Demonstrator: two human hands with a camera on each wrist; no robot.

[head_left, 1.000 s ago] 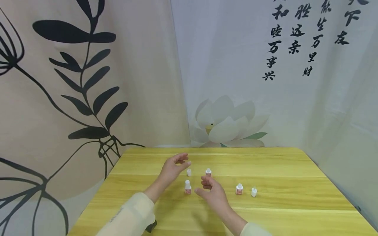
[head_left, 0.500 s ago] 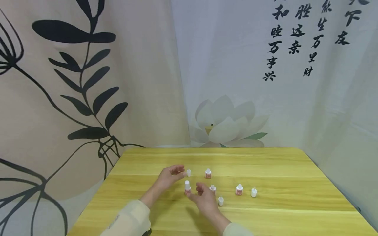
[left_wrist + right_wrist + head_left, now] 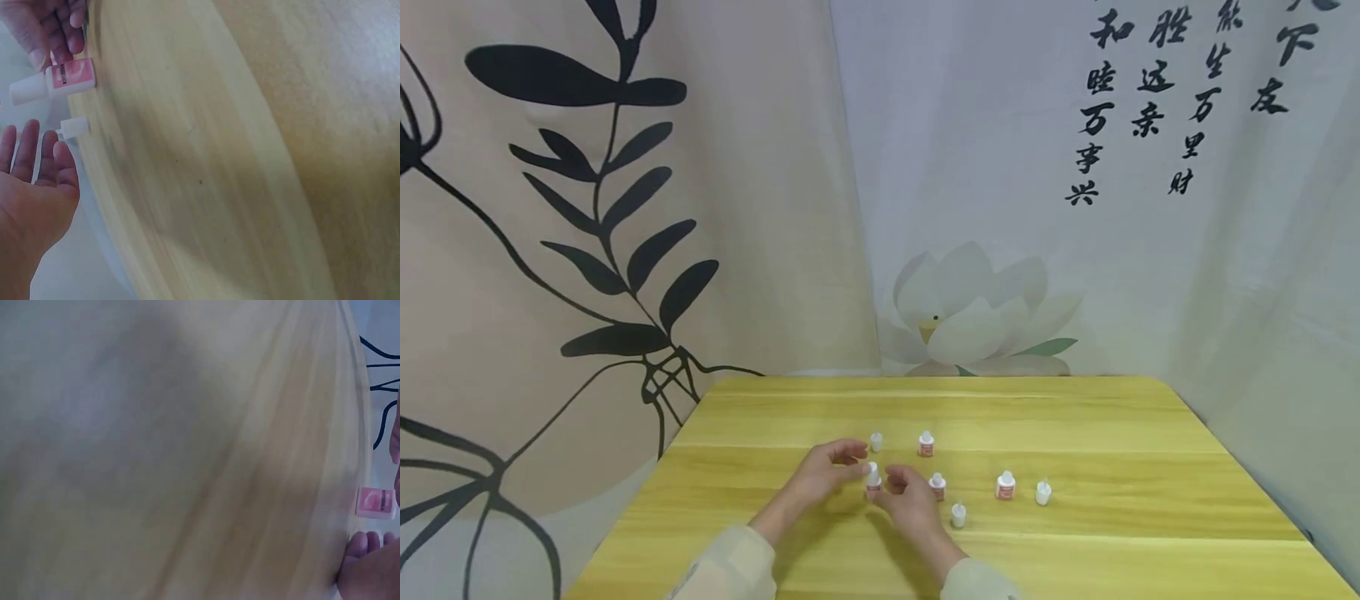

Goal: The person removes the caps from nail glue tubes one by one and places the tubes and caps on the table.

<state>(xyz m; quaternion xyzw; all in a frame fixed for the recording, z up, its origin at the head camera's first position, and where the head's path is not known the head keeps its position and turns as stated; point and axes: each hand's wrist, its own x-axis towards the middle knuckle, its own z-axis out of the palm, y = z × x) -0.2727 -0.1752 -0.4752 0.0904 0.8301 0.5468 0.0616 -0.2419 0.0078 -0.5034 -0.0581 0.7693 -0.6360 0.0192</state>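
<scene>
A small white bottle (image 3: 873, 483) with a white cap and pink label stands upright on the table between my hands. My left hand (image 3: 826, 477) is at its left, thumb tip close by the cap, fingers loosely bent. From the other side my right hand (image 3: 913, 504) has its thumb and fingertips right at the lower body. In the left wrist view the bottle (image 3: 70, 76) appears sideways between the right hand (image 3: 47, 31) and the left hand (image 3: 37, 194). A loose white cap (image 3: 75, 127) lies past the left fingers. The right wrist view shows the labelled bottle (image 3: 375, 503) at its edge.
Three more bottles stand to the right: a back one (image 3: 927, 446), one behind the right hand (image 3: 937, 486) and a farther one (image 3: 1005, 486). Loose white caps include a front one (image 3: 958, 515) and a right one (image 3: 1043, 493). A printed curtain (image 3: 775, 208) hangs behind the wooden table (image 3: 1112, 433).
Both hands have come lower and nearer to the capped bottle, the right one moving left. A bottle and a loose cap formerly behind the right hand now show.
</scene>
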